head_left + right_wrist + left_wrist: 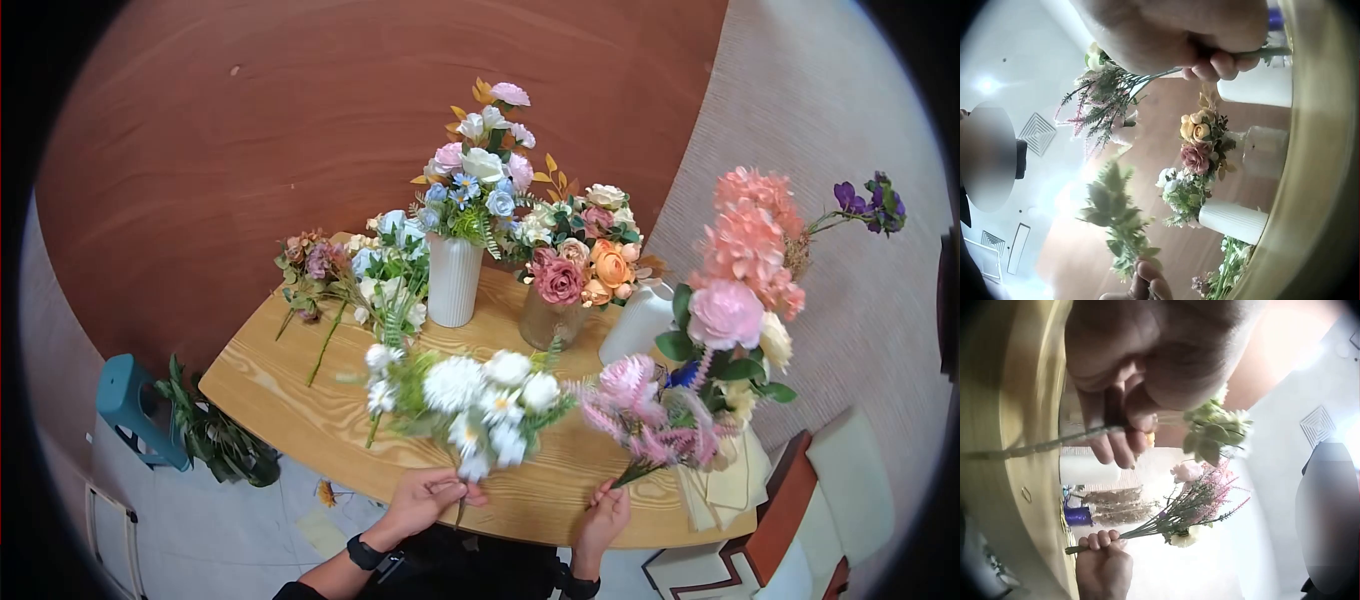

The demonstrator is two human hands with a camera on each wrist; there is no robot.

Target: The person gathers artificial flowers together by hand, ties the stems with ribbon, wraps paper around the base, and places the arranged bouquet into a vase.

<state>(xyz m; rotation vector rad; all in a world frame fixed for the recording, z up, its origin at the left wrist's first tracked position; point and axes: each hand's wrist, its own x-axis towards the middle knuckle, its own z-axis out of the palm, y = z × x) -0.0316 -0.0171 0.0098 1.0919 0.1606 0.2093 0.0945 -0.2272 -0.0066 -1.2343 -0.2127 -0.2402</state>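
Observation:
Near the table's front edge my left hand [425,502] pinches the thin stem of a bunch of white artificial flowers [455,385] with green sprigs. The bunch is held upright and slightly blurred; its leafy underside [1116,206] faces the right wrist view. To the right, my right hand [603,518] grips the gathered green stems of a pink artificial flower bunch [628,385] with feathery pink sprigs. Curled fingers [1100,539] wrap those stems in the left wrist view, and the cut ends stick out below. The two bunches stand apart, side by side over the wooden table [260,360].
Behind the hands stand a ribbed white vase [452,285] and a glass vase [550,322], both full of flowers, and a plain white vase [640,318]. Loose stems [318,265] lie at left. Tall coral flowers [750,240] rise at right, near paper sheets [735,480].

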